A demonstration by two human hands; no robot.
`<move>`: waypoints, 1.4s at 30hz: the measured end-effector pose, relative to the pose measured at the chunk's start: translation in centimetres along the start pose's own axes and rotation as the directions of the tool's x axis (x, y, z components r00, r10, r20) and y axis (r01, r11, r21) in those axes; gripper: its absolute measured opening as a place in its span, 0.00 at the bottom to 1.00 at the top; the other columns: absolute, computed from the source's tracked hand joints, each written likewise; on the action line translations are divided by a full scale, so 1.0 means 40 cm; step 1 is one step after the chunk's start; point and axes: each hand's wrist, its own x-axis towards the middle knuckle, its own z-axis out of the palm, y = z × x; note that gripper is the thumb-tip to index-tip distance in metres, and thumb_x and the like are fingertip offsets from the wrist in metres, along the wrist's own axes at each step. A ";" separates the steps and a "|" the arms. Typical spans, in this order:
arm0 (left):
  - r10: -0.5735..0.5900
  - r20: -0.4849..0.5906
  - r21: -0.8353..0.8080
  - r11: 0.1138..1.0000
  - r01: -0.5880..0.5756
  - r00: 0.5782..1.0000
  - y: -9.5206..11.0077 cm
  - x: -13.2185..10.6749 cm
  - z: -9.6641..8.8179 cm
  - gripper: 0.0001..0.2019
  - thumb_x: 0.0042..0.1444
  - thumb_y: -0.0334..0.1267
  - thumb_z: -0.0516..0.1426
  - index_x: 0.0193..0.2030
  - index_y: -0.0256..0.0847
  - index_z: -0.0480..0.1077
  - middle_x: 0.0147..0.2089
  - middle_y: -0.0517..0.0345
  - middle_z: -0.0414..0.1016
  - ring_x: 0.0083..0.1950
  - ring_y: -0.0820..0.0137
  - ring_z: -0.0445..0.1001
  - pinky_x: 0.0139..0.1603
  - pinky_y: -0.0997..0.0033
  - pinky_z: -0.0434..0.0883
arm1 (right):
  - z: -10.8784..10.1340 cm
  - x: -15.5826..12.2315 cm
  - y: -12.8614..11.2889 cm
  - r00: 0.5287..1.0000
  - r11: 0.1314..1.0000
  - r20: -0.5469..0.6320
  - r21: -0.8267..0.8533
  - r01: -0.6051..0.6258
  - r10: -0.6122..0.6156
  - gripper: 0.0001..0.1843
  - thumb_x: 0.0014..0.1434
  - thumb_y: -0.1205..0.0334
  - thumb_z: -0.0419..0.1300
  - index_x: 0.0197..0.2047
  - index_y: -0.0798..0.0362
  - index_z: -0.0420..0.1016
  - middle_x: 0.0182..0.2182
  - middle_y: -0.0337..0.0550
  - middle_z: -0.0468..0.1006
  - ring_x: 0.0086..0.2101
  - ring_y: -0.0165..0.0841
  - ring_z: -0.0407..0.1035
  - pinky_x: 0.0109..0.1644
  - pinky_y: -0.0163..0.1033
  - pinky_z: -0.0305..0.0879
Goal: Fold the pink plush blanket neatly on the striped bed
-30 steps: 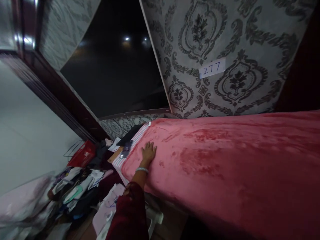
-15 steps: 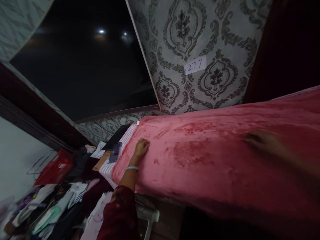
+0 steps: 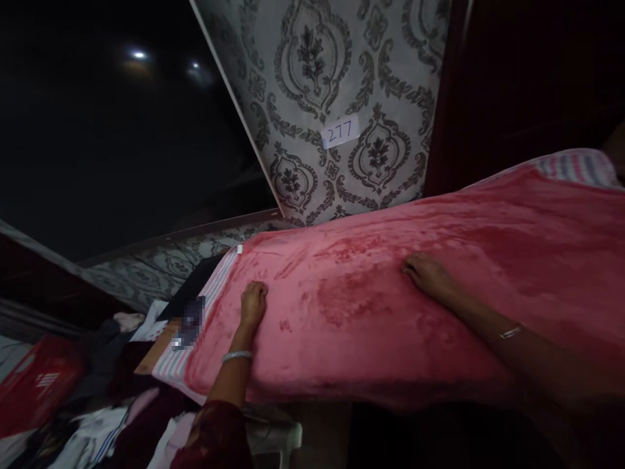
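A pink plush blanket (image 3: 312,352) with darker red patches lies spread over a long raised surface. On its left part rests my left hand (image 3: 252,305), fingers curled down against the pile. My right hand (image 3: 427,273) is further right, near the middle of the blanket, its fingers bent and drawn together on the fabric. A striped edge (image 3: 217,283) shows at the left end, with a small white tag (image 3: 239,249) at the upper corner. Another striped part (image 3: 579,168) shows at the far right. My fingertips are partly hidden.
A blurred dark item (image 3: 191,322) lies on the striped edge, by a brown cardboard piece (image 3: 156,348). Clothes (image 3: 100,433) and a red bag (image 3: 41,384) are heaped at lower left. A white plastic stool (image 3: 278,436) stands below. Behind are patterned wallpaper (image 3: 312,65) and a dark screen (image 3: 122,143).
My right hand has moved left across the blanket toward its middle. My left hand stays near the same spot on the cloth. The view has turned right, showing the far striped part.
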 end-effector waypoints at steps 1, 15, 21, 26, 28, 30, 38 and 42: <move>-0.014 -0.021 -0.003 1.000 0.014 1.000 0.003 0.000 0.001 0.07 0.57 0.31 0.51 0.32 0.43 0.69 0.41 0.48 0.78 0.47 0.60 0.74 0.52 0.58 0.70 | 0.001 0.000 -0.004 1.000 1.000 -0.016 -0.025 -0.001 0.001 0.10 0.62 0.65 0.53 0.30 0.51 0.72 0.33 0.50 0.77 0.37 0.39 0.70 0.43 0.42 0.64; -0.212 -0.259 0.004 0.975 0.221 0.942 0.030 -0.013 -0.003 0.09 0.61 0.35 0.47 0.38 0.42 0.69 0.41 0.46 0.77 0.45 0.58 0.75 0.52 0.55 0.70 | 0.009 -0.014 0.000 0.955 0.999 -0.296 -0.035 -0.021 0.010 0.14 0.68 0.59 0.47 0.31 0.48 0.68 0.30 0.50 0.75 0.35 0.42 0.69 0.41 0.47 0.63; -0.221 -0.295 0.021 0.971 0.237 0.930 0.034 -0.007 -0.010 0.07 0.59 0.34 0.48 0.34 0.43 0.67 0.38 0.46 0.75 0.44 0.57 0.74 0.52 0.53 0.69 | 0.006 -0.013 -0.013 0.966 1.000 -0.259 -0.016 0.015 -0.019 0.13 0.67 0.61 0.48 0.31 0.49 0.68 0.29 0.49 0.74 0.33 0.40 0.67 0.39 0.45 0.62; -0.193 -0.348 0.042 0.974 0.221 0.917 0.036 -0.005 -0.012 0.06 0.58 0.34 0.49 0.32 0.43 0.65 0.35 0.49 0.72 0.42 0.57 0.72 0.52 0.52 0.68 | 0.007 -0.011 -0.019 0.958 1.000 -0.286 0.010 0.010 -0.007 0.12 0.66 0.63 0.49 0.31 0.50 0.67 0.28 0.48 0.74 0.33 0.39 0.67 0.39 0.43 0.63; -0.178 -0.387 0.056 0.975 0.216 0.904 0.035 -0.006 -0.013 0.06 0.58 0.34 0.48 0.32 0.44 0.64 0.34 0.50 0.71 0.41 0.58 0.71 0.51 0.52 0.68 | 0.005 -0.012 -0.017 0.952 0.999 -0.305 0.014 0.036 -0.030 0.12 0.66 0.63 0.49 0.32 0.50 0.68 0.30 0.48 0.74 0.33 0.40 0.67 0.39 0.44 0.63; -0.174 -0.416 0.073 0.972 0.224 0.893 0.032 -0.005 -0.015 0.07 0.59 0.34 0.47 0.31 0.45 0.63 0.33 0.50 0.70 0.40 0.58 0.70 0.50 0.52 0.68 | 0.003 -0.013 -0.015 0.944 0.999 -0.325 0.008 0.054 -0.048 0.12 0.67 0.64 0.48 0.33 0.50 0.68 0.31 0.48 0.74 0.33 0.40 0.67 0.40 0.44 0.64; -0.197 -0.410 0.087 0.964 0.253 0.891 0.029 0.000 -0.018 0.06 0.57 0.33 0.48 0.30 0.46 0.61 0.32 0.52 0.67 0.40 0.57 0.69 0.50 0.51 0.66 | -0.002 -0.019 -0.024 0.966 0.991 -0.221 -0.037 0.128 -0.133 0.10 0.68 0.60 0.52 0.41 0.52 0.73 0.37 0.50 0.77 0.39 0.40 0.69 0.45 0.44 0.65; -0.176 -0.414 0.110 0.964 0.241 0.893 0.027 -0.003 -0.016 0.07 0.58 0.34 0.48 0.30 0.46 0.61 0.33 0.51 0.67 0.40 0.56 0.69 0.50 0.51 0.66 | -0.005 -0.021 -0.038 0.954 0.968 -0.163 -0.040 0.248 -0.251 0.12 0.66 0.55 0.58 0.47 0.53 0.75 0.44 0.52 0.77 0.44 0.42 0.68 0.50 0.48 0.65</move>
